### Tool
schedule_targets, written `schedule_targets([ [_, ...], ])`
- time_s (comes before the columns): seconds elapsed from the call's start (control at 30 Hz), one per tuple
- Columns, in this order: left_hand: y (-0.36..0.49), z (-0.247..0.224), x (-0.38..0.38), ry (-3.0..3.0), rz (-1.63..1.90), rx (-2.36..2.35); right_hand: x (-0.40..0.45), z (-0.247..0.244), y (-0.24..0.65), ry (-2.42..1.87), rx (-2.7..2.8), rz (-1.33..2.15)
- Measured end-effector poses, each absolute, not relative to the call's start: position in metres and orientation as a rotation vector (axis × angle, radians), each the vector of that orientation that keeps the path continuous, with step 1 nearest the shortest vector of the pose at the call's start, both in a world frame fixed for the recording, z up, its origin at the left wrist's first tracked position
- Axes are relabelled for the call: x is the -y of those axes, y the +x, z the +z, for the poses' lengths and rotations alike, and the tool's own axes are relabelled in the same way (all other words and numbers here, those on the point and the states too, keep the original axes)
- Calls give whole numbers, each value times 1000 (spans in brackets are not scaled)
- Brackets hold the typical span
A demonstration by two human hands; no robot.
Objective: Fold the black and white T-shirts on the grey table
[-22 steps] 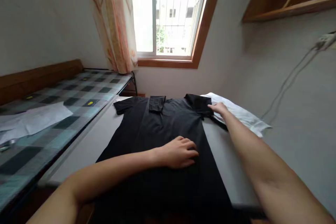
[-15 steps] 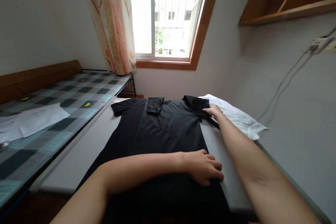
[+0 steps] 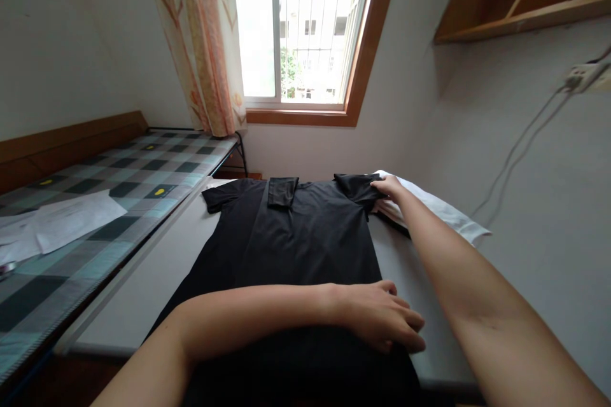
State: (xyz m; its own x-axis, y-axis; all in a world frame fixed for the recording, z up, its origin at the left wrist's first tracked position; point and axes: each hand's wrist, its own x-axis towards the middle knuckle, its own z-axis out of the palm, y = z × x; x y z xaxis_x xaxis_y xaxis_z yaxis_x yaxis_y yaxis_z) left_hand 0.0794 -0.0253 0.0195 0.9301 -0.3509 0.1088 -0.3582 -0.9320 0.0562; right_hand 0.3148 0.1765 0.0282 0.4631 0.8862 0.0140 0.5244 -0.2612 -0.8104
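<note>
Head view, with a black shirt (image 3: 305, 235) spread out on the pale tabletop (image 3: 157, 267), collar toward the window (image 3: 305, 32) and lower part toward the camera. With the right hand (image 3: 389, 187), pinches the sleeve at the upper right of the shirt, grip closed on the dark fabric beside a white cloth (image 3: 443, 206). Reaches across the lower part of the shirt with the left forearm and brings the left hand (image 3: 386, 318) to its right side edge, palm down and fingers curled. Cannot tell whether that grip has hold of any fabric or only rests on it. Near the collar, left of its middle, shows a small dark folded piece (image 3: 283, 192) lying on top of the shirt. At the upper left, leaves the other sleeve spread outward over the tabletop. Beyond the left side of the tabletop, shows a bed (image 3: 157, 168) with a checked cover, and loose papers (image 3: 71, 219) on it. Above the far end of the bed, hangs a flowered curtain (image 3: 210, 38) beside the window. On the right, shows a wooden shelf (image 3: 534, 22) high on the wall and, below it, a socket (image 3: 580, 78) with cords hanging down.
</note>
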Motion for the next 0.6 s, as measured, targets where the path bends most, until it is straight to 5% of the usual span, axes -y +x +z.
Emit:
schedule_targets([
  [0.2, 69, 20, 36, 3086, 263, 619, -174, 46, 296, -1884, 989, 745],
  [0.6, 74, 14, 56, 2959, -58, 486, -183, 62, 273, -1854, 1070, 611],
])
